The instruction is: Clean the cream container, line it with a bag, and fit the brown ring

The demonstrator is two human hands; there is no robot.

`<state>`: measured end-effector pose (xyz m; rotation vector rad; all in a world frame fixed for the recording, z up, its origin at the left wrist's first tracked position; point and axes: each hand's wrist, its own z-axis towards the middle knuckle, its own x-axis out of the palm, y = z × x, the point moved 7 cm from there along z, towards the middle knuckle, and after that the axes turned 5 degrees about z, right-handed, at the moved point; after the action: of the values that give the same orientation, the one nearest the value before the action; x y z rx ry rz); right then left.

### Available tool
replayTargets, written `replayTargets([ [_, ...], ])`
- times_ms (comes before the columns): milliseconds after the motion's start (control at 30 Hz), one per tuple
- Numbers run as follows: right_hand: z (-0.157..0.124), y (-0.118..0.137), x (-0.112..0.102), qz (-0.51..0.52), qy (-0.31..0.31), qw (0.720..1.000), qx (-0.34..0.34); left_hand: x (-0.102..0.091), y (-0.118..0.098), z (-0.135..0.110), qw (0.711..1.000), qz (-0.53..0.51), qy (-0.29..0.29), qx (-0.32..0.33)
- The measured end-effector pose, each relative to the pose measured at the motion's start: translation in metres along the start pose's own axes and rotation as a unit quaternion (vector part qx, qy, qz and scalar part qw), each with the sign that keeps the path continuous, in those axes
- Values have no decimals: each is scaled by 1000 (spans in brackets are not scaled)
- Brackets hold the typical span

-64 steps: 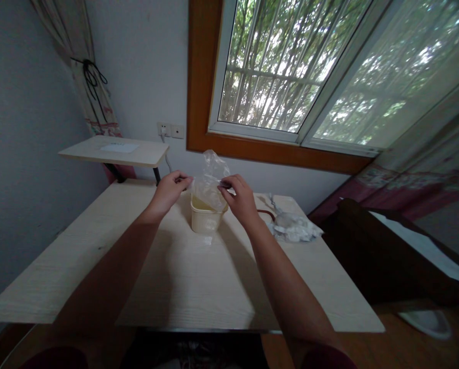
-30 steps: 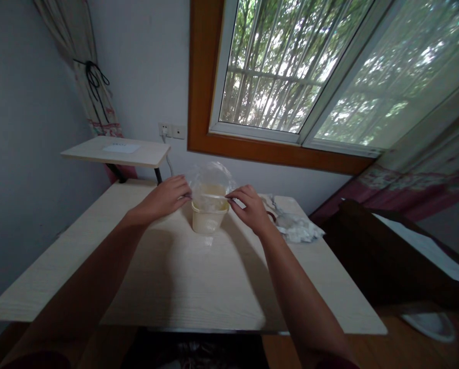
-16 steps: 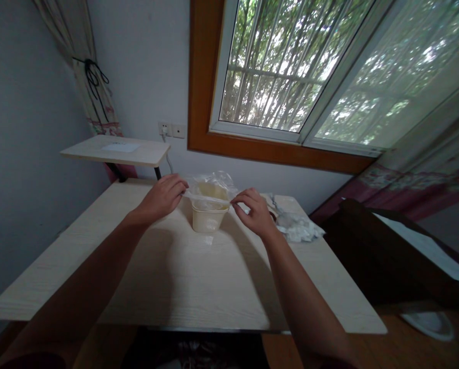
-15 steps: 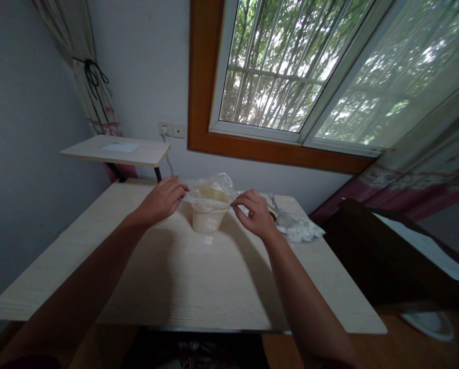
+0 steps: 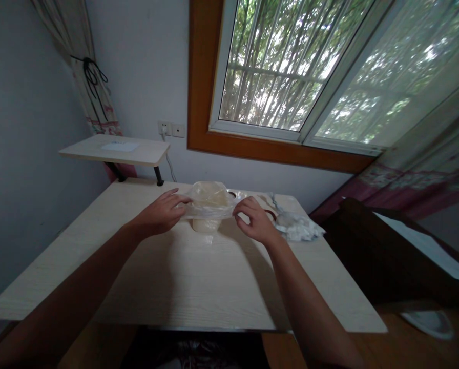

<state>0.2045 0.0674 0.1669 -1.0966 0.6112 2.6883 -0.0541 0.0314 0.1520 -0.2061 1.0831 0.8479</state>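
Window (image 5: 279, 66) and wall (image 5: 145, 66) behind, pale wood table (image 5: 210, 287) in front of me. Basket (image 5: 206, 225) stands upright on the table, nearer the back edge than the front, about midway between the side edges. Clear bag (image 5: 210, 200) lies spread over the basket's mouth, its near edge hanging across the upper front wall; lower front wall shows below it. My left hand (image 5: 162, 212) is at the bag's left side, fingers clamped on the plastic. My right hand (image 5: 254, 218) is at the opposite side, thumb and forefinger pinched on the bag's edge, other fingers curled. Both hands clear of the tabletop, basket between them. Clear bundle (image 5: 298, 228) sits by the table's right edge, toward the back right corner, brown loop (image 5: 270, 213) just beside it, on the side toward my right hand. Shelf (image 5: 148, 154) on black legs at the back left corner, white paper (image 5: 120, 146) on top. Outlets (image 5: 171, 129) on the wall above the back edge.
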Motion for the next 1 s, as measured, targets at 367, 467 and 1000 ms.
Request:
replayTargets([
  [367,-8,-16,2,-43,-29,997,52,10,24,-9,982,-88,-13,-168],
  [467,-6,-19,3,-58,-46,995,70,12,28,-4,968,-120,-31,-219],
  [1000,9,-59,21,-20,-135,974,183,38,51,29,872,-302,-116,-367],
])
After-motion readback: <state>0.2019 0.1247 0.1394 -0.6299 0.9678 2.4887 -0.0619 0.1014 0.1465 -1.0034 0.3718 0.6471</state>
